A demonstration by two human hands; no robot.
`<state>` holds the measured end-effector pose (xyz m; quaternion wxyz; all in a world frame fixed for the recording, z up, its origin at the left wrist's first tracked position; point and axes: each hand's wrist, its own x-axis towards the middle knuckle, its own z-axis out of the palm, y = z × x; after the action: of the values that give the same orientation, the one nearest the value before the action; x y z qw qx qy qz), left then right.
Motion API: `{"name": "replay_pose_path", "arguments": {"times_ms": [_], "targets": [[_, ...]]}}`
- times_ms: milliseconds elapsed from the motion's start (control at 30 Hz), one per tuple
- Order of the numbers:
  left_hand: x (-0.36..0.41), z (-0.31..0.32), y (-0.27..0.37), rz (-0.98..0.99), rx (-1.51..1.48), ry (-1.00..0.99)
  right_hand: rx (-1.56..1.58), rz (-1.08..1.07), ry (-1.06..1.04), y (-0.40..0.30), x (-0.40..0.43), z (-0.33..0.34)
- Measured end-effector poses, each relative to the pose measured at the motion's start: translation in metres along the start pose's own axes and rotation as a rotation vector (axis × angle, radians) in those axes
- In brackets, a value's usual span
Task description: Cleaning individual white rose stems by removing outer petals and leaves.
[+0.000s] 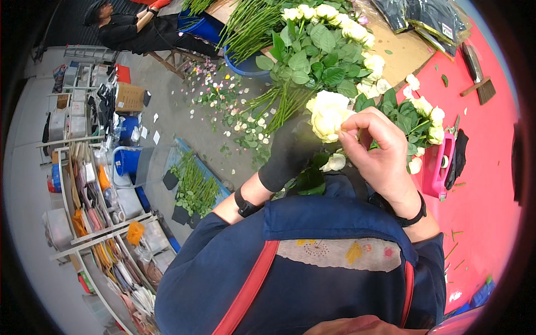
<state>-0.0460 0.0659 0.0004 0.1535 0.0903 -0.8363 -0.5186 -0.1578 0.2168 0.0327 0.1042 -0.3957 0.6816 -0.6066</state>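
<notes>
A pale cream rose (328, 115) is held up in front of my chest. My left hand (295, 144), in a black glove, is blurred just below and left of the bloom; its fingers are mostly hidden, and the rose seems to rise from it. My bare right hand (379, 146) pinches an outer petal at the bloom's lower right edge between thumb and forefinger. Beyond my hands lies a pile of white roses with green leaves (324, 63). A smaller group of white roses (423, 106) lies to the right, and a loose petal (335, 162) shows below the bloom.
The red tabletop (481, 167) carries a brush (487, 91), a pink tape dispenser (436, 171) and plastic-wrapped packs (433, 21). Blue buckets (247, 67) of stems stand beyond. A blue crate (222, 188) holds greenery on the petal-strewn floor. Another person (125, 31) sits at upper left.
</notes>
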Motion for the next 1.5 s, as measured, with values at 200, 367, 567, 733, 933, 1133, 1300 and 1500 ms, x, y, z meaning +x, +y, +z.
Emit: {"name": "replay_pose_path", "arguments": {"times_ms": [200,367,567,733,933,1133,1300,1500], "targets": [[-0.001,-0.001,-0.005,-0.023,-0.003,0.006,-0.055,-0.064,-0.007,-0.002,0.003,0.0],[0.0,0.003,0.0,0.013,0.003,0.06,0.002,-0.146,-0.049,0.003,0.002,0.003],[-0.004,0.0,-0.003,0.032,0.037,0.056,-0.049,-0.206,-0.012,0.001,0.002,0.004],[-0.005,-0.002,-0.004,-0.013,-0.083,0.017,-0.036,-0.225,-0.044,0.002,0.001,0.003],[0.005,-0.002,0.01,0.067,0.037,0.013,-0.027,-0.144,-0.018,-0.003,0.001,0.001],[0.004,-0.001,0.009,0.015,-0.113,-0.015,0.015,-0.055,0.008,-0.003,0.002,0.0],[0.004,-0.002,0.006,-0.01,-0.052,-0.043,0.036,-0.069,-0.024,-0.004,0.002,0.005],[0.002,-0.001,-0.003,0.095,0.1,0.063,-0.044,-0.193,0.013,-0.009,0.001,0.009]]}}
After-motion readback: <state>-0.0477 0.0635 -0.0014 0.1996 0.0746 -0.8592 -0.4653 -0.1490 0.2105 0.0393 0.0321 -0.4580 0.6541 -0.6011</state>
